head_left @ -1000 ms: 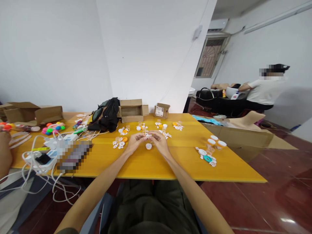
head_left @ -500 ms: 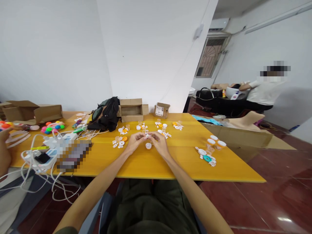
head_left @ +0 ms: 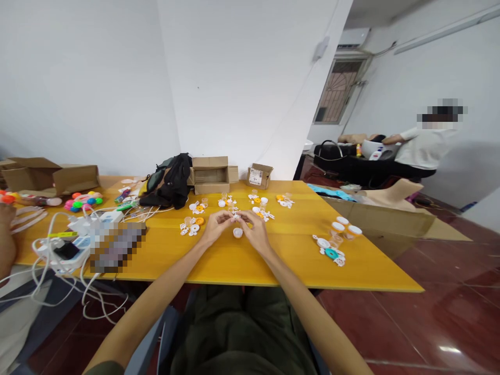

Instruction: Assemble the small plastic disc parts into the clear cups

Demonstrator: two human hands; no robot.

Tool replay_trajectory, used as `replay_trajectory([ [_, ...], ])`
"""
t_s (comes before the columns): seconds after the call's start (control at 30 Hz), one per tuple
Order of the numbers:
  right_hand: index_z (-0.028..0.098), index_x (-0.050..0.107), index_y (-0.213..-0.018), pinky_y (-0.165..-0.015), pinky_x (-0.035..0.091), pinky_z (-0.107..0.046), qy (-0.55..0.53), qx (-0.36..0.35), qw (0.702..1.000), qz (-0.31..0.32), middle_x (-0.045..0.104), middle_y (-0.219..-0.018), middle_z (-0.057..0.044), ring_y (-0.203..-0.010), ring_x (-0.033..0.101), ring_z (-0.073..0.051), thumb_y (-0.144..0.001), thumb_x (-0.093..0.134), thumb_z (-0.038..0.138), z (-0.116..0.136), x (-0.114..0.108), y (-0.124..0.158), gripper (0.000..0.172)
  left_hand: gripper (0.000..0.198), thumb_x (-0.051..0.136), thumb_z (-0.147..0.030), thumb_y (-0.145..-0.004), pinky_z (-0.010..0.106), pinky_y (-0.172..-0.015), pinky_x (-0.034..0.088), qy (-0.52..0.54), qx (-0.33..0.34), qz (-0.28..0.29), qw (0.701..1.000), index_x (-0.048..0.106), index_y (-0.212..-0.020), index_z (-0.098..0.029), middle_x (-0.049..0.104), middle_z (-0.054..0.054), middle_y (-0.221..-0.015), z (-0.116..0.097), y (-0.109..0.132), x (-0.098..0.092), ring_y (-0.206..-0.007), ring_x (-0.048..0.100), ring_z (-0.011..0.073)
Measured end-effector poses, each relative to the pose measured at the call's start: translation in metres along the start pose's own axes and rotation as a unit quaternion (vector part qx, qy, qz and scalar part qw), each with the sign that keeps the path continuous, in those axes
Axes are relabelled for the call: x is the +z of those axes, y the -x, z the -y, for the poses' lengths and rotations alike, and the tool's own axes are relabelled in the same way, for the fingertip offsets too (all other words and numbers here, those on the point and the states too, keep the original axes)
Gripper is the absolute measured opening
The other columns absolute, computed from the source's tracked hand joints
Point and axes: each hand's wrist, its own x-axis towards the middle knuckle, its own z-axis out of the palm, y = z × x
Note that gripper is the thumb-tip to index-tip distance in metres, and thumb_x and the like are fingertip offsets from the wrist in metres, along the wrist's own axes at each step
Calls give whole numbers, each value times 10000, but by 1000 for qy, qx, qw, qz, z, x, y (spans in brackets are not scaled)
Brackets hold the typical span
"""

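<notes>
Over the middle of the yellow table (head_left: 304, 265), my left hand (head_left: 216, 226) and my right hand (head_left: 253, 227) meet at the fingertips. Both are closed on one small white part (head_left: 236, 216); its details are too small to tell. Just below it a small whitish cup (head_left: 238, 233) stands on the table. Behind and beside my hands lie small groups of white and orange parts with clear cups, one with an orange ring (head_left: 199, 221) to the left. To the right, a teal ring (head_left: 332, 253) lies among white pieces, near several clear jars with white lids (head_left: 354, 230).
Cardboard boxes (head_left: 211, 176) and a black bag (head_left: 172, 182) stand along the back. A power strip (head_left: 74, 255) with white cables and a blurred-out object lie at the left, where another person's arm (head_left: 5, 242) shows. A person in white (head_left: 425, 146) sits at the far right.
My hands stay together on the white part, with hardly any movement. At the left edge, the other person's arm has shifted slightly left.
</notes>
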Motion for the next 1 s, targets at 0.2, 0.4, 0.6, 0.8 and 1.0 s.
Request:
replay_trajectory([
  [0.2, 259, 739, -936, -733, 596, -316, 6, 0, 1000, 3, 753, -892, -36, -815, 699, -199, -876, 583, 279, -1, 1, 1, 168, 361, 862, -494, -658, 313, -819, 553, -1, 0, 5, 1000, 717, -760, -179, 754, 37, -795, 0, 0, 1, -779, 697, 192],
  [0.4, 262, 730, -928, -774, 593, -336, 10, 16, 1000, 8, 746, -914, -45, -846, 695, -211, -871, 585, 278, -1, 2, 1, 157, 337, 854, -473, -676, 335, -851, 555, -9, -7, 0, 1000, 716, -757, -177, 760, 48, -803, 0, 1, 0, -807, 708, 210],
  [0.6, 263, 728, -913, -791, 588, -339, -2, 42, 999, 16, 747, -922, -43, -852, 694, -210, -862, 612, 299, 0, 1, 0, 132, 351, 854, -485, -670, 349, -864, 552, -12, -14, 1, 1000, 707, -756, -178, 760, 55, -815, -1, 0, 1, -837, 709, 225],
  [0.8, 247, 730, -903, -774, 585, -334, -41, 68, 997, 19, 756, -917, -46, -843, 703, -209, -838, 643, 348, 1, -1, -2, 147, 331, 844, -464, -694, 333, -864, 543, -7, -11, 3, 1000, 695, -769, -178, 746, 46, -826, -2, 1, 2, -847, 697, 210],
  [1.0, 243, 737, -861, -724, 569, -327, -46, 70, 996, 21, 760, -871, -45, -807, 699, -216, -832, 657, 398, 2, -2, -3, 176, 351, 831, -481, -709, 318, -863, 526, -9, -11, 14, 1000, 673, -783, -176, 713, 28, -806, -3, 1, 0, -831, 672, 191],
])
